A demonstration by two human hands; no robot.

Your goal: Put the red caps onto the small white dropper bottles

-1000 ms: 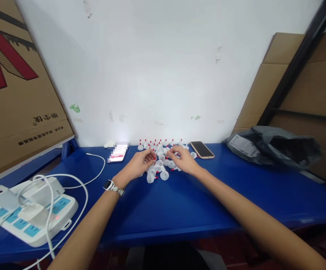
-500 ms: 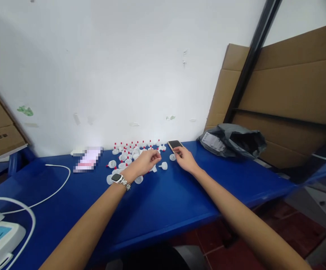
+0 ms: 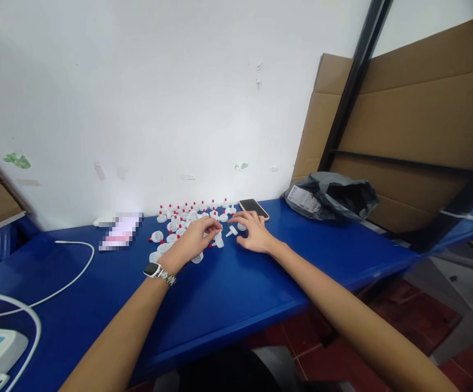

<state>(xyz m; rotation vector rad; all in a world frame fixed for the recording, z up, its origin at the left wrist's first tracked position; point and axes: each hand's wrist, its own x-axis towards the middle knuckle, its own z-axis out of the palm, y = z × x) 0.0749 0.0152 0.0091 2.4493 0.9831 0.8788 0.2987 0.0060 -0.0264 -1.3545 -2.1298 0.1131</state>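
Several white plastic nozzle caps, most with small red tips (image 3: 202, 203), lie scattered over the blue table. My left hand (image 3: 198, 237), wearing a watch, reaches over the pile with thumb and fingers pinched together. Whatever is between those fingertips is too small to make out. Just below them lies a translucent white cap (image 3: 219, 240). To the right, my right hand (image 3: 254, 231) hovers palm down, thumb and fingers apart. A white nozzle cap without a red tip (image 3: 232, 231) is in front of its fingers, and another round cap (image 3: 241, 226) is partly hidden behind them.
A phone (image 3: 254, 208) rests by the wall behind my right hand. Farther right sits a grey plastic bag (image 3: 330, 196) near cardboard (image 3: 420, 114). On the left are a blurred-out item (image 3: 121, 231), a white cable (image 3: 85, 267) and a white device (image 3: 3, 348).
My right hand has moved left toward the nozzle cap without a red tip, its fingers spreading. My left hand stays pinched, slightly lower. The camera view has shifted a little.
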